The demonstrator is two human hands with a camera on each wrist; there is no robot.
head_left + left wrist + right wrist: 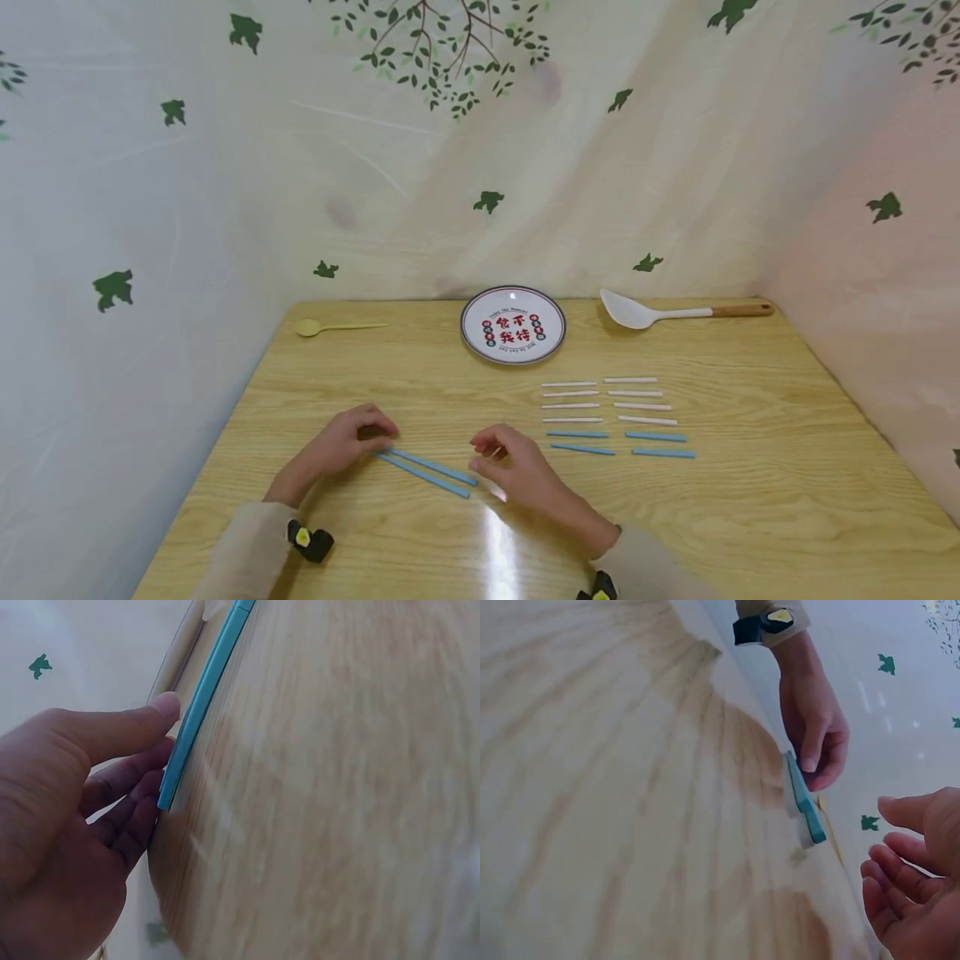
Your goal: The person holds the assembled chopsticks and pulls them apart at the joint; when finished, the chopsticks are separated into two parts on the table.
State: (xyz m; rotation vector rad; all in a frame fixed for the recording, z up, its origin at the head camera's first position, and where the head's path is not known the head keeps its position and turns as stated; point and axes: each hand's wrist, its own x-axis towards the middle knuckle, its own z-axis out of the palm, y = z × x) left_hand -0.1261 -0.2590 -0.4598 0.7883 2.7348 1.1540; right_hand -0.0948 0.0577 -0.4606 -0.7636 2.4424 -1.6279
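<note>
Two long blue sticks (431, 471), shaped like chopsticks, lie side by side and slanted on the wooden table. At their far-left ends is my left hand (352, 437), its thumb and fingers loosely bent. Seen in the left wrist view, the thumb (166, 706) and fingertips are close beside a blue stick (196, 712); whether they touch it, I cannot tell. My right hand (517, 467) hovers near the other ends, holding nothing, its fingers (900, 874) loosely curved and apart from the thumb.
Short white sticks (570, 406) and short blue sticks (660, 454) form two columns at the right. Along the back are a yellow spoon (308, 327), a plate with red characters (513, 354) and a white ladle with a wooden handle (633, 312). Leaf-printed cloth walls surround the table (750, 500).
</note>
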